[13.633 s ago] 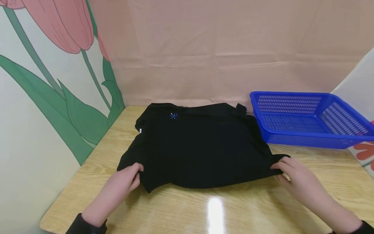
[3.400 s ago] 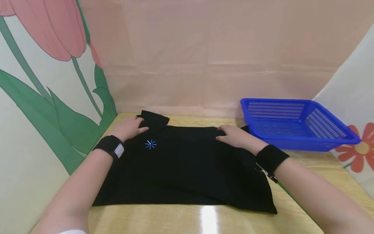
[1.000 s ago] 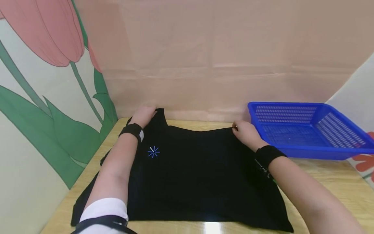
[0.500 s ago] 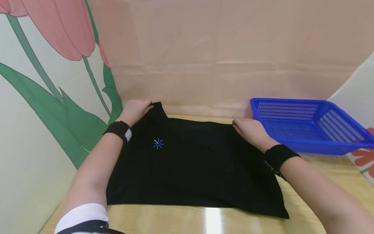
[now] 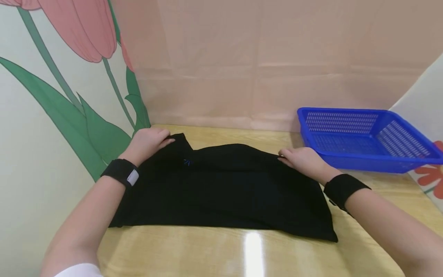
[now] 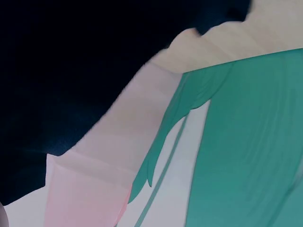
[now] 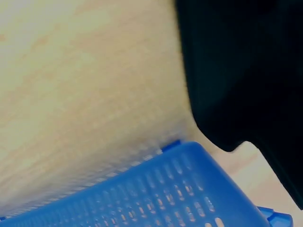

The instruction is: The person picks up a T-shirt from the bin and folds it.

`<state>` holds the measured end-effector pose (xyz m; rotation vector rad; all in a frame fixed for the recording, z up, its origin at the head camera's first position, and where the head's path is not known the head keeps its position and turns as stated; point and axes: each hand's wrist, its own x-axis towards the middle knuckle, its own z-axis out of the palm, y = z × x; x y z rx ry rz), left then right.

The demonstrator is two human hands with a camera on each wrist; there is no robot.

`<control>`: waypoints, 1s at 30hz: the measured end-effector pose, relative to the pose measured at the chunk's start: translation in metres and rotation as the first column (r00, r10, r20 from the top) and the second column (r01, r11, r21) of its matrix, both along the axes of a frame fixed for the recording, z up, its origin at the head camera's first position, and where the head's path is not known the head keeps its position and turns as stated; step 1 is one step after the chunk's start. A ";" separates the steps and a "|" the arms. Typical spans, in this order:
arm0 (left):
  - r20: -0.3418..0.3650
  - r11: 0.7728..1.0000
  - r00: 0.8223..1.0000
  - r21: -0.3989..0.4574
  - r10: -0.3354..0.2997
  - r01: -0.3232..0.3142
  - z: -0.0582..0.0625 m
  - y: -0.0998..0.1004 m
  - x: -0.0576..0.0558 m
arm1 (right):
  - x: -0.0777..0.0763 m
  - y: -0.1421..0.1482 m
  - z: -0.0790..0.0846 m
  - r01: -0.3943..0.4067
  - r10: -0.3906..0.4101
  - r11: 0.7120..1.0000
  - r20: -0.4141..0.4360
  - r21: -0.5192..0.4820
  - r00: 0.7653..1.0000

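A black shirt [image 5: 225, 188] lies spread across the wooden table, its far edge raised and bulging up in the middle. A small blue star-shaped print [image 5: 187, 162] on it is partly hidden by a fold. At the shirt's far left corner, my left hand [image 5: 149, 143] pinches the cloth between thumb and fingers. My right hand [image 5: 306, 161] pinches the far right part of that same edge. Dark cloth [image 6: 71, 71] fills the upper left of the left wrist view. The right wrist view has the shirt's hanging edge [image 7: 236, 71] beside the basket.
An empty blue plastic basket [image 5: 367, 163] with perforated walls stands at the back right, close beyond my right hand. A pink sheet [image 5: 221, 69] hangs behind the table. On the left rises a wall [image 5: 31, 184] painted with tulips. Bare wood [image 5: 194, 250] shows along the front.
Over the last second both hands have drawn the far edge toward me and the print has become partly covered. Much earlier, the hands held the shirt's near corners; later they reached its far edge.
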<state>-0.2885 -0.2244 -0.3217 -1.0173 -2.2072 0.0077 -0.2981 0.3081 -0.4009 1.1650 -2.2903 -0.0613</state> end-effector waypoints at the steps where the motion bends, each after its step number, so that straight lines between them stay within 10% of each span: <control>1: 0.000 1.000 1.000 0.000 -0.015 0.015 -0.003 -0.002 0.004 | 0.001 0.002 -0.002 -0.011 0.011 1.000 0.006 0.007 1.000; 15: 0.101 0.976 0.982 -0.131 -0.159 0.172 -0.046 -0.009 0.056 | 0.024 0.024 -0.030 -0.111 0.093 0.969 0.090 0.222 0.992; 30: 0.434 0.957 0.888 -0.289 0.151 -0.021 -0.076 -0.026 0.069 | 0.023 0.031 -0.039 -0.071 0.044 0.973 0.124 0.218 0.991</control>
